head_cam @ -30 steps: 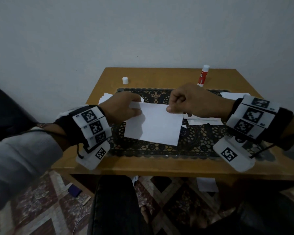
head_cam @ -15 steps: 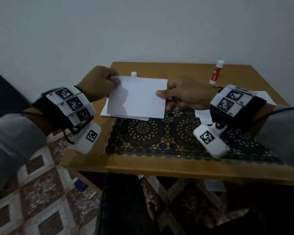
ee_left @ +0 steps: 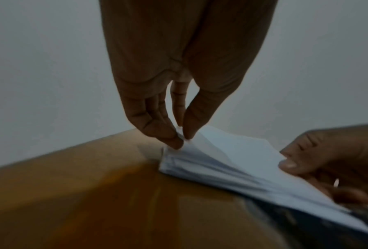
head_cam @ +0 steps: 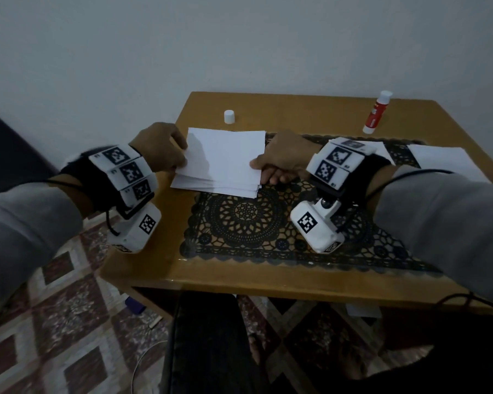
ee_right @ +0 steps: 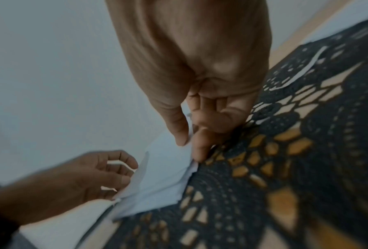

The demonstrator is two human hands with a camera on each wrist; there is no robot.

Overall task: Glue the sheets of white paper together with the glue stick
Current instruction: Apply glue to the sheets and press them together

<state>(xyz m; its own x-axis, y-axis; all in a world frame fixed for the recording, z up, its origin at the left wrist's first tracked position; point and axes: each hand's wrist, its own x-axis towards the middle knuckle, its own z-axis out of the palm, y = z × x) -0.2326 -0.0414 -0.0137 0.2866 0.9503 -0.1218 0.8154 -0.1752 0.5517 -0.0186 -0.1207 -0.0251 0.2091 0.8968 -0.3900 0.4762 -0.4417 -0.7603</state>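
1. White sheet of paper (head_cam: pixel 225 155), plain and unmarked, is held by both hands just above a stack of white sheets (head_cam: pixel 211 184); its left edge is lifted clear of the stack.
2. Stack of white sheets lies at the far left of the wooden table (head_cam: pixel 282 280), its right part overlapping the black lace mat (head_cam: pixel 239 220). Edges are fanned and uneven, with several layers visible in the left wrist view.
3. Left hand (head_cam: pixel 161 147) pinches the left edge of the top sheet between thumb and fingertips (ee_left: pixel 174 141).
4. Right hand (head_cam: pixel 285 156) pinches the right edge, thumb on top, fingers curled underneath against the mat.
5. Glue stick (head_cam: pixel 377 112), red body with white ends, stands upright at the far right of the table, well apart from the hands.
6. White cap (head_cam: pixel 229 116) stands alone on the bare wood beyond the stack.
7. Further loose white sheets (head_cam: pixel 444 160) lie on the right of the mat.
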